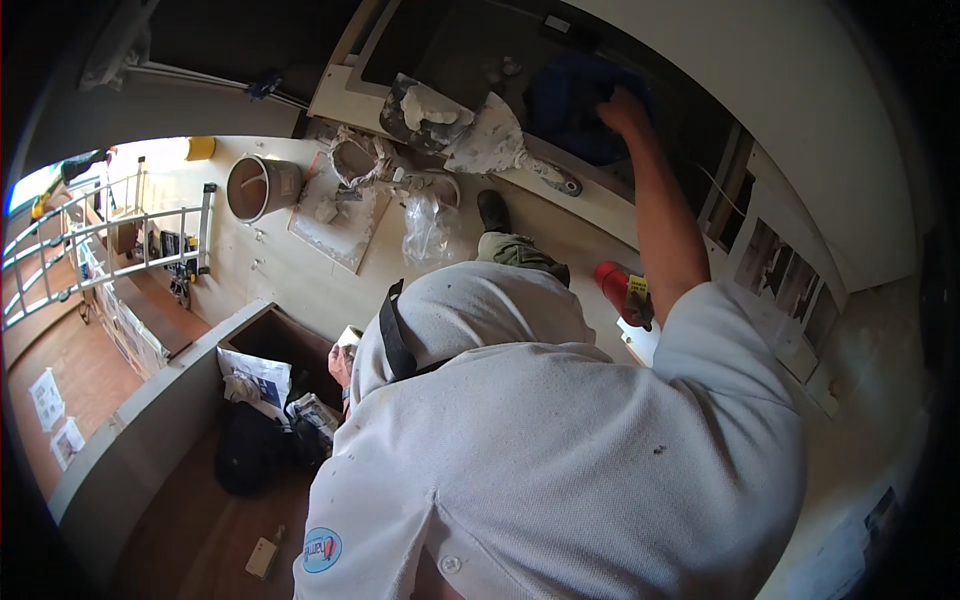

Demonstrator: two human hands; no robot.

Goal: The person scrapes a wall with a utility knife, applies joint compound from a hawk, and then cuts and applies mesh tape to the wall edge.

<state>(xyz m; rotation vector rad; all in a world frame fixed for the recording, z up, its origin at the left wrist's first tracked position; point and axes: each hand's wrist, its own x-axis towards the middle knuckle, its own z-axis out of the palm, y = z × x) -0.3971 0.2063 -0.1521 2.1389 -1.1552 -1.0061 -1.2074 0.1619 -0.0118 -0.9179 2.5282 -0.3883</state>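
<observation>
My right arm stretches up to a dark recess at the upper right. There my right hand [622,112] is closed on a dark blue cloth or bag [572,110]; its fingertips are partly hidden. My left hand [340,366], low beside my body, is mostly covered by my shirt. It is closed round a small white roll-like object [350,337]. On the ledge left of the blue cloth lies a wide scraper [490,135] smeared with white filler. Beside it is a dark plate [425,112] with a lump of filler on it.
A grey bucket [262,188], a dusty board [345,225] and a clear plastic bag [432,230] are on the pale floor. A red cylinder [612,287] stands below my right arm. Metal rails [130,268] are at left. A black bag [250,450] lies near an open box [290,345].
</observation>
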